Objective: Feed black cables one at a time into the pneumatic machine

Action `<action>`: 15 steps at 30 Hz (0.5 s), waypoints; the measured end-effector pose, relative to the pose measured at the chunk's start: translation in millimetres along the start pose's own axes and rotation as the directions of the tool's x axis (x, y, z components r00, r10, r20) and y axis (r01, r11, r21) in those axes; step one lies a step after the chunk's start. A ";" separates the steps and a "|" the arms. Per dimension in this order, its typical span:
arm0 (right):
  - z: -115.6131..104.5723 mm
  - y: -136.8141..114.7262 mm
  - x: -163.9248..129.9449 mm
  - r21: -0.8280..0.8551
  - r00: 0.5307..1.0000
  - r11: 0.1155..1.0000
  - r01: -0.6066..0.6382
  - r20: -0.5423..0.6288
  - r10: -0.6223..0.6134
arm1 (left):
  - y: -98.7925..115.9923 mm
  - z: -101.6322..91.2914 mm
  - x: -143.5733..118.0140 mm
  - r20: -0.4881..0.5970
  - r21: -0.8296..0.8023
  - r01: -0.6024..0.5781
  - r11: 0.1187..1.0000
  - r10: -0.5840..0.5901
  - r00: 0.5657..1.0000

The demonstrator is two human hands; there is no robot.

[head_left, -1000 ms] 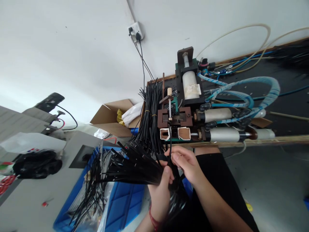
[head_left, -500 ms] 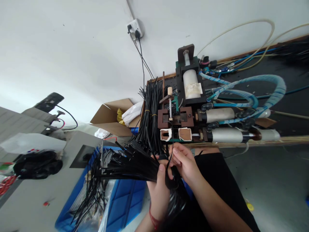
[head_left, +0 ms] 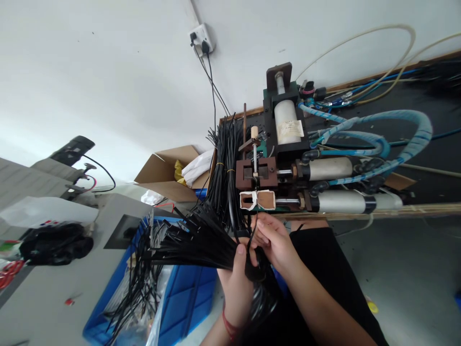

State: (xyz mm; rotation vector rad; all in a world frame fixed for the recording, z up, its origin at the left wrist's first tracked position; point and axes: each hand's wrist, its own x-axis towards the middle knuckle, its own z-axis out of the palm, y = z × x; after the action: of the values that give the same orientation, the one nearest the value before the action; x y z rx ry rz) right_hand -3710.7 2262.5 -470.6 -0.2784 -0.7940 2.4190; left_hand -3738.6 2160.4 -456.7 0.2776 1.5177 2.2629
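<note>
My left hand [head_left: 237, 283] is wrapped round a thick bundle of black cables [head_left: 201, 240], their ends fanned out to the left. Close beside it, my right hand [head_left: 272, 238] pinches a single black cable [head_left: 253, 231] between thumb and fingers. That cable runs up into the pneumatic clamp machine [head_left: 256, 174]. Its two white-edged front pads [head_left: 266, 200] are together around the cable, and the brown jaws above them are closed up too. Where the cable tip ends inside the jaws is too small to see.
Two banded bundles of black cables [head_left: 225, 163] lie left of the machine. A blue crate [head_left: 190, 302] of loose cables stands lower left, an open cardboard box [head_left: 162, 185] behind it. Air cylinders [head_left: 340, 201] and blue hoses [head_left: 419, 129] extend right. A socket [head_left: 201, 39] is on the wall.
The machine's right-hand front pad and right brown jaw have moved left, closing on the cable. Both hands stay in nearly the same place with the same hold.
</note>
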 end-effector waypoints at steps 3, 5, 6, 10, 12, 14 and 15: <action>-0.1 -0.5 0.4 -0.022 1.000 1.000 0.011 -0.004 -0.011 | -0.5 0.6 1.2 0.017 -0.021 -0.011 1.000 0.011 1.000; -1.0 -2.2 0.5 -0.043 1.000 0.999 0.017 0.013 -0.017 | -2.9 -1.5 0.5 0.045 -0.012 -0.018 1.000 0.018 0.999; -1.9 -3.9 0.4 -0.057 1.000 0.998 0.013 0.026 -0.011 | -4.6 -3.3 -0.3 0.052 -0.005 -0.023 1.000 0.023 0.998; -8.2 -15.8 -0.6 -0.224 0.996 0.972 -0.068 0.034 0.078 | -11.8 -14.3 -5.5 0.033 0.037 -0.053 0.998 0.052 0.998; -11.9 -22.9 -0.2 -0.435 0.992 0.894 -0.106 0.014 0.125 | -14.1 -19.7 -8.1 0.072 0.068 -0.089 0.994 0.084 0.994; -14.8 -28.4 1.3 -0.697 0.987 0.708 -0.112 0.007 0.163 | -15.3 -23.2 -10.2 0.144 0.106 -0.148 0.983 0.132 0.981; -15.7 -30.2 2.3 -0.808 0.982 0.579 -0.114 -0.003 0.189 | -15.7 -24.1 -11.2 0.180 0.130 -0.185 0.974 0.160 0.970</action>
State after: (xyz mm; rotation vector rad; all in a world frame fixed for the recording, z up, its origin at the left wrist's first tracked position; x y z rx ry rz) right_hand -3693.1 2291.3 -465.2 -0.6114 -1.9751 2.0426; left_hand -3734.3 2140.5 -479.8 0.6516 1.6262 2.1946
